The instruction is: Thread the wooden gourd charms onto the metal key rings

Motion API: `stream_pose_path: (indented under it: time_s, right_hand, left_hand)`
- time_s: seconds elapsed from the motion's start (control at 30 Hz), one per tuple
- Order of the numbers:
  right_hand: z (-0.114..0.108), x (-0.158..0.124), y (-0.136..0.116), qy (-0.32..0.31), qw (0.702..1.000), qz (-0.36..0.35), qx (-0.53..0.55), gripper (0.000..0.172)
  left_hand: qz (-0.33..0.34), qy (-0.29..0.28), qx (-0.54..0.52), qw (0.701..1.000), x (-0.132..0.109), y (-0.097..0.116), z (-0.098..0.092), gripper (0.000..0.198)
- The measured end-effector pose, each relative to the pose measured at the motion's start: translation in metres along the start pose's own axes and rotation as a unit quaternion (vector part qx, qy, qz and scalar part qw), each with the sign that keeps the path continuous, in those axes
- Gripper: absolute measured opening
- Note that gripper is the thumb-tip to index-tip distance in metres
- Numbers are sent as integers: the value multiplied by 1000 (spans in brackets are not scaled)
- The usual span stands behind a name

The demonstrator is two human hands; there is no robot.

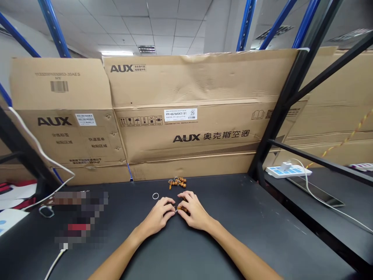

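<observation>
My left hand (159,216) rests low over the black table, its thumb and fingertips pinched at a small pale ring (176,210) that is partly covered. Close on its right, my right hand (194,212) is closed around an orange-brown beaded keychain (184,210), with some beads showing between thumb and fingers. The fingertips of both hands almost meet. Just beyond them lies a small pile of similar beaded keychains (178,182) with metal rings. A loose silver ring (155,196) lies flat on the table, beyond my left hand.
Tall cardboard boxes (186,89) wall off the back of the black table (233,233). A black metal post (279,101) rises at the right. Past it are a power strip (288,171) and a dark tablet-like slab (316,191). A white cable (40,147) hangs at the left, near a blurred-out patch.
</observation>
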State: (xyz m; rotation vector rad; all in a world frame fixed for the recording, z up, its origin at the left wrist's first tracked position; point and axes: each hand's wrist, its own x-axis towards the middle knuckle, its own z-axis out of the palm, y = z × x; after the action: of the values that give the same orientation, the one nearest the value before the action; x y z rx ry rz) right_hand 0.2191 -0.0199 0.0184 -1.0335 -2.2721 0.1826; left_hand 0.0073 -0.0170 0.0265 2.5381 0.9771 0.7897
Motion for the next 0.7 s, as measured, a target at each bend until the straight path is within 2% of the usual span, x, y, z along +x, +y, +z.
stream_pose_path:
  time_s: [0.23, 0.37, 0.53, 0.7]
  right_hand:
    - [2, 0, 0, -3, 1000, -4, 9, 13]
    - [2, 1, -1, -4, 1000, -8, 13, 13]
    - [3, 1, 3, 16, 1000, 15, -6, 14]
    - [3, 0, 0, 7, 1000, -9, 4, 14]
  left_hand:
    - [-12, 6, 14, 1000, -1, 3, 0, 10]
    - [9, 10, 27, 1000, 0, 1, 1, 15]
    - [4, 5, 38, 999, 0, 3, 0, 18]
    - [10, 11, 51, 999, -1, 8, 0, 12]
